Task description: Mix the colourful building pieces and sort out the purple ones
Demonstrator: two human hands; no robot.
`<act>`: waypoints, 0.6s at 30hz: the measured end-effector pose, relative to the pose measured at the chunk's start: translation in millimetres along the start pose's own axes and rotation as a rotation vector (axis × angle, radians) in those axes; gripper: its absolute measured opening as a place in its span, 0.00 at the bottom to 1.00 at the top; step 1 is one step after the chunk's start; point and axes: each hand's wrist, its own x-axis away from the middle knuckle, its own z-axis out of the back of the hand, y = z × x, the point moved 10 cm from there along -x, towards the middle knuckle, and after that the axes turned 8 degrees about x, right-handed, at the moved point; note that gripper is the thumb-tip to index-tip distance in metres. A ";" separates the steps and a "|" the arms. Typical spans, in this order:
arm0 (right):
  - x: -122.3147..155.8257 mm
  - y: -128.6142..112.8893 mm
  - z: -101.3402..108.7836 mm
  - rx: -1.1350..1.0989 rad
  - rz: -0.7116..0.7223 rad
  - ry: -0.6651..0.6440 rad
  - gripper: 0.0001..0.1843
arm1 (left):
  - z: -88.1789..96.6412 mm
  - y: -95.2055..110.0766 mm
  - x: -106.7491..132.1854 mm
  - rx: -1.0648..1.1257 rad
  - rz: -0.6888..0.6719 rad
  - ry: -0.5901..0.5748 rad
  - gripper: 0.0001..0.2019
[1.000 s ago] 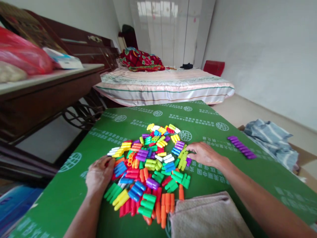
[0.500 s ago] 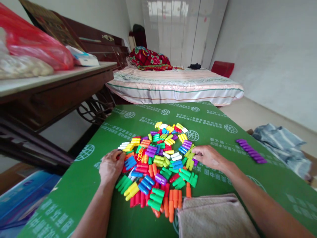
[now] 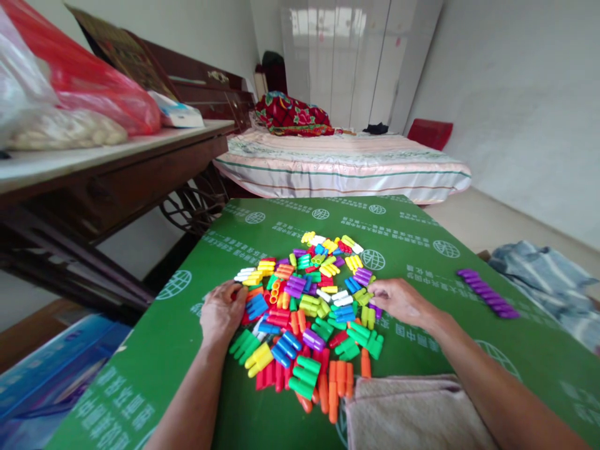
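Observation:
A loose pile of small plastic tube-shaped building pieces [image 3: 313,304] in red, orange, yellow, green, blue, purple and white lies on the green table [image 3: 290,230]. At the pile's left edge is my left hand [image 3: 223,312], fingers curled in beside white and blue pieces [image 3: 256,307]; what they close on is hidden. My right hand [image 3: 401,302] is at the opposite edge, thumb and fingers pinched together against yellow-green pieces [image 3: 362,296]. Whether it grips one of them is not visible. Off to the right lies a joined row of purple pieces [image 3: 487,294].
A folded grey-brown cloth [image 3: 407,412] lies at the near edge, below my right forearm. To the left stands a sewing-machine table [image 3: 178,147] bearing plastic bags [image 3: 94,94]. Beyond the table is a bed [image 3: 347,162]; blue checked fabric [image 3: 539,281] lies at the right.
The view has turned slightly left, so everything appears shifted to the right. Both hands stay at nearly the same spots beside the pile, and the pieces look unchanged.

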 end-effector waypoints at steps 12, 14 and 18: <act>-13.2 -0.4 27.5 -0.104 0.017 0.205 0.12 | -0.7 0.8 0.9 -0.003 0.016 -0.016 0.10; -14.3 0.3 31.9 -0.115 0.017 0.221 0.12 | -1.0 -0.6 -0.4 0.001 0.017 -0.015 0.11; -10.6 3.0 34.7 -0.116 0.007 0.222 0.11 | -1.1 -3.6 -3.0 0.005 0.018 0.003 0.14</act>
